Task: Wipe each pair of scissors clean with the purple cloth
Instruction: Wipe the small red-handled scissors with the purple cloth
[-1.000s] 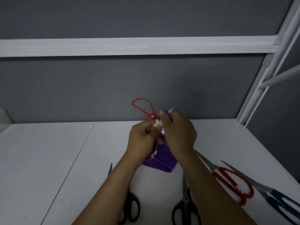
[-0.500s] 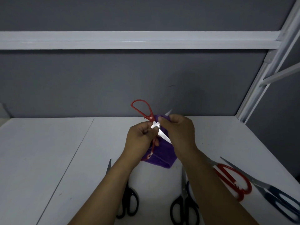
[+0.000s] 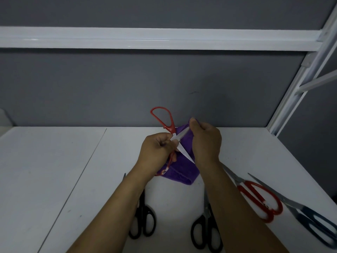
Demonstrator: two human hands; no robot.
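Note:
My left hand (image 3: 156, 152) grips a pair of red-handled scissors (image 3: 165, 119) near the pivot, held above the white table with the blades spread apart. One handle loop points up, the other hangs below my fist. My right hand (image 3: 206, 141) holds the purple cloth (image 3: 179, 172) and pinches it around the upper blade near its tip. The lower blade lies bare across the cloth, which hangs down between my hands.
On the white table (image 3: 54, 170) lie two black-handled scissors (image 3: 143, 221) (image 3: 207, 229) under my forearms, another red-handled pair (image 3: 259, 199) and a blue-handled pair (image 3: 313, 220) at the right. A grey wall and a white frame post (image 3: 299, 79) stand behind.
The scissor blades have spread wider. My right hand has slid the cloth outward along the upper blade toward its tip, and the lower blade now lies bare.

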